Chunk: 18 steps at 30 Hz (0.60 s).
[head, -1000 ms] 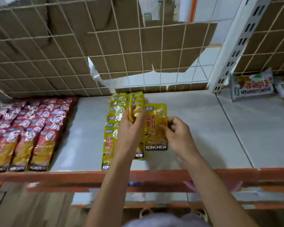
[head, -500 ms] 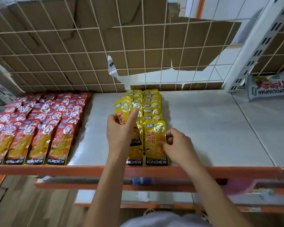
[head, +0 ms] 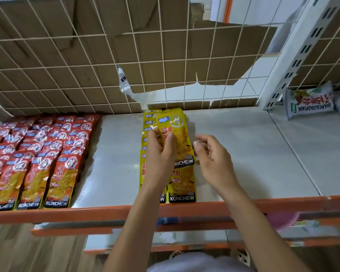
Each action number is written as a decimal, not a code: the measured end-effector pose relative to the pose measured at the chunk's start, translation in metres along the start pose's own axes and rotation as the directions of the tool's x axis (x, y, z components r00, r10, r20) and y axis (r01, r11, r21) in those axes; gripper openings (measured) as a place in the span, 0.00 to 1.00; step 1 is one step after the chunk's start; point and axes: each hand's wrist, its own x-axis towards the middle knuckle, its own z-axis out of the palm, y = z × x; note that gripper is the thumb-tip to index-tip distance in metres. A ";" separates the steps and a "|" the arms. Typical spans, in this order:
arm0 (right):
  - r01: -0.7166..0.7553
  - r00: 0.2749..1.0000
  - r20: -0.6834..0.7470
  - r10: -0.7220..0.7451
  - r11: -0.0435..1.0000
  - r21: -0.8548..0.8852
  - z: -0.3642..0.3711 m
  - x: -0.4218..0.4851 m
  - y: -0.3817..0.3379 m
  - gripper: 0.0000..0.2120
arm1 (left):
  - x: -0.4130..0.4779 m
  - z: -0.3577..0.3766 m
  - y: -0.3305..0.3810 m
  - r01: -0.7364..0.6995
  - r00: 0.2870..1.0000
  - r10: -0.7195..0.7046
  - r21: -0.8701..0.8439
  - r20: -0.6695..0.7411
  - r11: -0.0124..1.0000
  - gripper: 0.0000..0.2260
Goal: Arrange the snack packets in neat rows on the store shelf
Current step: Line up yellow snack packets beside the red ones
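Head view, shelf seen from its front edge. My left hand [head: 159, 152] holds one yellow KONCHEW packet [head: 180, 134], fingers and thumb curled round its left side, lifted clear of the two yellow columns [head: 182, 183] that run from the wire-grid back [head: 86, 65] to the orange front edge [head: 243, 207], about the middle of the shelf [head: 253, 154]. My right hand [head: 214, 158] holds nothing. Its fingers are loosely curled, with the forefinger tip just beside the packet's right edge; I cannot tell whether it touches.

Governing relation: the held packet's long axis lies nearly front to back, logo end toward the grid and the black KONCHEW band toward me, tipped a little clockwise against the columns below. It hangs over the right-hand column, to the left of my free hand. Bare shelf lies to the right of that column, and my right hand is the nearer one to it. I judge that a third column would begin there, with the packet passing rightward and its axis squared to its neighbours.

Other stock: rows of red KONCHEW packets [head: 37, 154] fill the left end. A white-and-green packet [head: 310, 103] leans at the back right corner, well apart.
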 end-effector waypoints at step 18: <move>-0.140 0.984 0.018 0.176 0.839 -0.526 0.011 0.131 0.031 0.23 | 0.022 0.016 -0.020 -0.430 0.884 0.409 0.734 0.226 0.525 0.11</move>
